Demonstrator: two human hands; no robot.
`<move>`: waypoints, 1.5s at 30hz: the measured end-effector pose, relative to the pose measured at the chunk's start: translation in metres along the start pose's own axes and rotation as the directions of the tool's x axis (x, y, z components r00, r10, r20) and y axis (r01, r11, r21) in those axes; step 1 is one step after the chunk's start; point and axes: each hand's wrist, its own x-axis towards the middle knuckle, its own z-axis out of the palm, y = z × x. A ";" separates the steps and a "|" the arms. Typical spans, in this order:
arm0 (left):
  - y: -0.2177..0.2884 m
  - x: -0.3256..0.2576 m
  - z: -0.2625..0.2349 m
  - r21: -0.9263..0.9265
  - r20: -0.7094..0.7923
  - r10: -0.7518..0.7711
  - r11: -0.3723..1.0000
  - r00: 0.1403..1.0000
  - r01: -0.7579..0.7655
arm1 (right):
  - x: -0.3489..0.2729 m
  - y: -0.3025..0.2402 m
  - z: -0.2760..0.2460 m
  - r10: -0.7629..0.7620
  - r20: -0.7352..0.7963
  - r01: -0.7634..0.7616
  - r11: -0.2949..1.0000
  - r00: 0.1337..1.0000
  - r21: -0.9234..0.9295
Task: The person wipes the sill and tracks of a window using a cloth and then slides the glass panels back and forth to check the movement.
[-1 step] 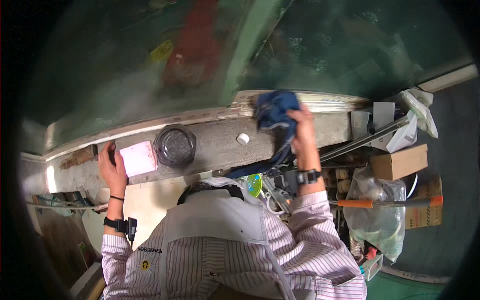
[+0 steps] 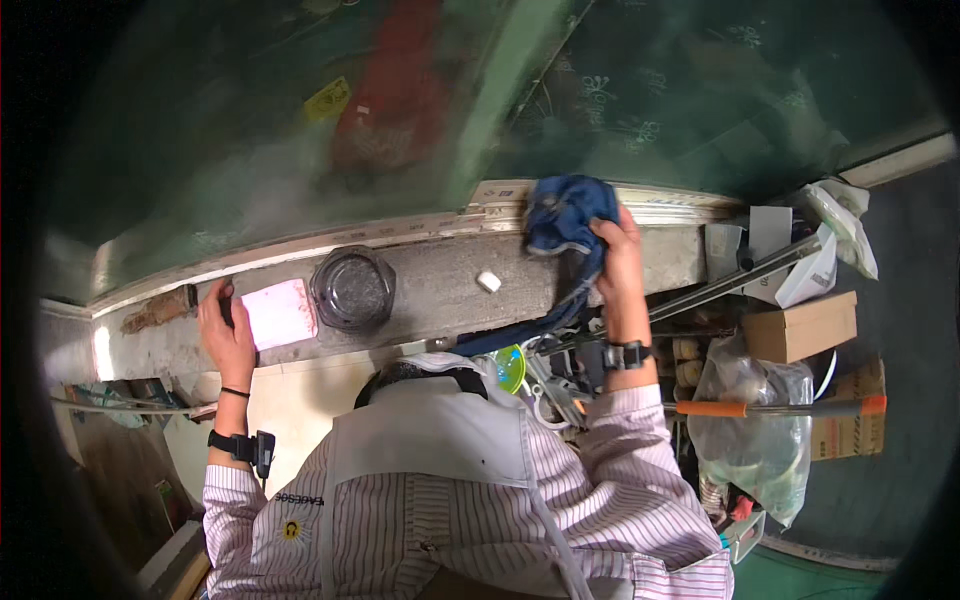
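- One blue cloth (image 2: 568, 205): bunched at the pale frame (image 2: 685, 204), trailing across the grey ledge (image 2: 435, 285).
- My right hand (image 2: 624, 262): clenched on the cloth.
- My left hand (image 2: 227, 335): loosely curled beside a pink sheet (image 2: 282, 315); whether it grips anything, I cannot tell.
- Dark faceted container (image 2: 354, 288) and white block (image 2: 488, 282): on the ledge, between my hands.

- left hand (image 2: 228, 328): fingers pointing forward, thumb set apart from them.
- left forearm (image 2: 231, 418): extended forward, nearly in line with the hand.
- right hand (image 2: 622, 258): closed in a grip, thumb toward the left; placed farther forward than the left hand.
- right forearm (image 2: 632, 378): likewise extended.
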 end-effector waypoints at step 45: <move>0.283 -0.035 0.120 -0.825 0.416 0.881 0.469 0.223 -0.315 | 0.016 0.044 -0.053 -0.459 0.347 0.457 0.151 0.818 -0.876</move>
